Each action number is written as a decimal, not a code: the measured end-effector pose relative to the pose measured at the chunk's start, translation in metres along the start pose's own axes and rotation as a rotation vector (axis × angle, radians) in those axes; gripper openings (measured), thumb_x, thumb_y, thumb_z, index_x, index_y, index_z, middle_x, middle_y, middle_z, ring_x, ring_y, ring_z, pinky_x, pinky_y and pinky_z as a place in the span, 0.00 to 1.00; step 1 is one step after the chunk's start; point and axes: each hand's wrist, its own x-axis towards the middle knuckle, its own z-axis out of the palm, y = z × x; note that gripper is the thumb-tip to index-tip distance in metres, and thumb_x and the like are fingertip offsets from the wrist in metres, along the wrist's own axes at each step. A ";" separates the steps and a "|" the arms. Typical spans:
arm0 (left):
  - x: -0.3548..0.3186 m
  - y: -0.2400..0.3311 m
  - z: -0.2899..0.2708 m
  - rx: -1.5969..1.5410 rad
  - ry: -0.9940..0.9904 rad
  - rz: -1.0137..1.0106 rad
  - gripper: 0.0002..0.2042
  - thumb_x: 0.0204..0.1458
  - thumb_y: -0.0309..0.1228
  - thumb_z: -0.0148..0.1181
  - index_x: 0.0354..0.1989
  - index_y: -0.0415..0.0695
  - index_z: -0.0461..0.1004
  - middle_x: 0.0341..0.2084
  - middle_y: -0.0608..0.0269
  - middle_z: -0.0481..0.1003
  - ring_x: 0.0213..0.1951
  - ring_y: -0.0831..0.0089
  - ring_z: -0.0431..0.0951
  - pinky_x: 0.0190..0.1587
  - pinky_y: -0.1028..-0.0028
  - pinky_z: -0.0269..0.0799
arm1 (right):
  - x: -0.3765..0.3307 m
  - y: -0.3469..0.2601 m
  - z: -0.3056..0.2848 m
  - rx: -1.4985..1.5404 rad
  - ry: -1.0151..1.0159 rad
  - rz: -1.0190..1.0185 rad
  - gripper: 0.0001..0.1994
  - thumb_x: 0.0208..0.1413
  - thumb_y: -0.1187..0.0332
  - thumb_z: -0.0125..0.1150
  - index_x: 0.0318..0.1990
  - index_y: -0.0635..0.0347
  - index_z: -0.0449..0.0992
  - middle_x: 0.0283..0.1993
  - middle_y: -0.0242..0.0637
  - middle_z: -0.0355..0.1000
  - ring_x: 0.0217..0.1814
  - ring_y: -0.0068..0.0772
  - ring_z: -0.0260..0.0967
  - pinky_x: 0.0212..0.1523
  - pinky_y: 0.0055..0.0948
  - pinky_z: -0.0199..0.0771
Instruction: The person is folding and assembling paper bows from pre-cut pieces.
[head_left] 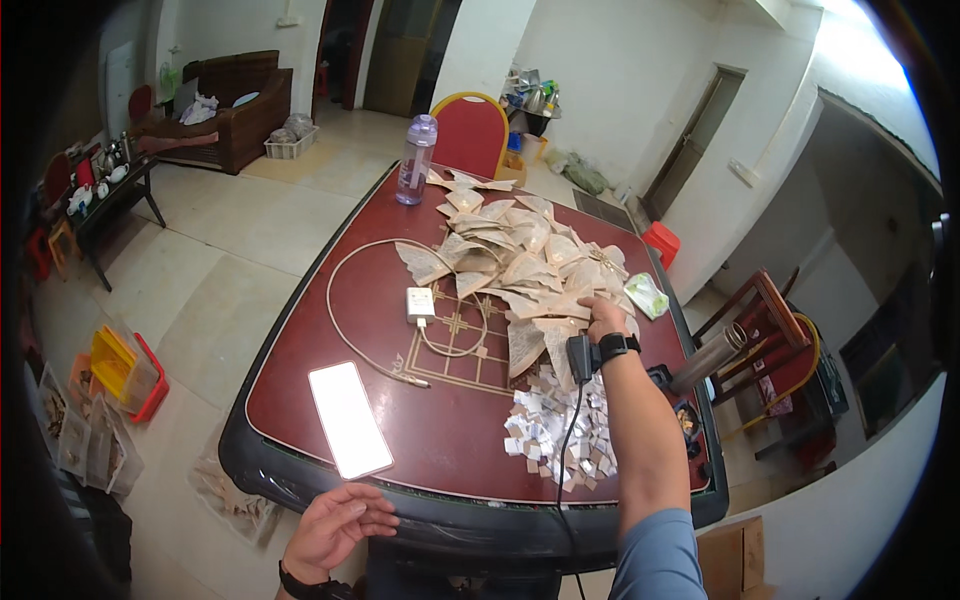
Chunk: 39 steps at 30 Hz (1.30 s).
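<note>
My right hand (603, 316) reaches out over the dark red table (300, 400) and rests on a big heap of beige fan-shaped paper pieces (515, 260); fingers are closed down into the heap, grip unclear. A black band and a small black device with a cable sit on that wrist. Near the forearm lies a pile of small white and silver folded bits (555, 430). My left hand (335, 525) hovers open below the table's near edge, holding nothing, just in front of a lit phone (350, 420).
A white charger block (420, 303) with a long beige cable loops across the table's middle. A purple bottle (416, 160) stands at the far edge, before a red chair (470, 135). A green packet (648, 295) lies right. Red wooden chairs stand right; boxes on the floor left.
</note>
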 end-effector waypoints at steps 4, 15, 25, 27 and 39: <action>0.010 -0.013 0.012 -0.018 -0.078 -0.092 0.15 0.63 0.26 0.46 0.56 0.33 0.64 0.49 0.44 0.73 0.51 0.55 0.76 0.54 0.59 0.73 | -0.054 -0.042 -0.026 -0.008 -0.281 -0.042 0.18 0.45 0.81 0.63 0.47 0.69 0.72 0.44 0.50 0.75 0.41 0.50 0.76 0.39 0.45 0.79; 0.045 -0.039 0.060 -0.337 -0.146 -0.193 0.37 0.59 0.58 0.43 0.70 0.49 0.43 0.65 0.44 0.55 0.63 0.41 0.60 0.61 0.36 0.57 | -0.222 -0.065 -0.064 -0.202 -0.774 -0.062 0.14 0.51 0.79 0.62 0.45 0.64 0.70 0.42 0.38 0.74 0.44 0.37 0.76 0.49 0.37 0.79; 0.048 -0.057 0.078 -0.007 -0.145 -0.116 0.26 0.61 0.32 0.50 0.66 0.34 0.53 0.55 0.47 0.70 0.52 0.62 0.77 0.50 0.65 0.78 | -0.257 0.060 -0.064 -0.355 -0.790 -0.105 0.16 0.48 0.73 0.70 0.44 0.63 0.71 0.38 0.37 0.74 0.37 0.29 0.75 0.39 0.28 0.77; 0.046 -0.056 0.081 -0.060 -0.074 -0.142 0.25 0.58 0.22 0.52 0.63 0.30 0.56 0.53 0.47 0.71 0.50 0.65 0.77 0.52 0.70 0.77 | -0.261 0.062 -0.065 -0.523 -0.699 -0.348 0.20 0.48 0.69 0.72 0.46 0.65 0.70 0.38 0.39 0.75 0.36 0.28 0.74 0.38 0.27 0.76; 0.053 -0.075 0.071 -0.076 0.097 -0.158 0.28 0.65 0.50 0.36 0.66 0.43 0.55 0.60 0.49 0.64 0.53 0.54 0.74 0.54 0.52 0.71 | -0.246 -0.003 -0.043 -0.381 -0.562 -0.409 0.29 0.44 0.69 0.75 0.51 0.73 0.66 0.38 0.42 0.75 0.35 0.29 0.75 0.35 0.27 0.76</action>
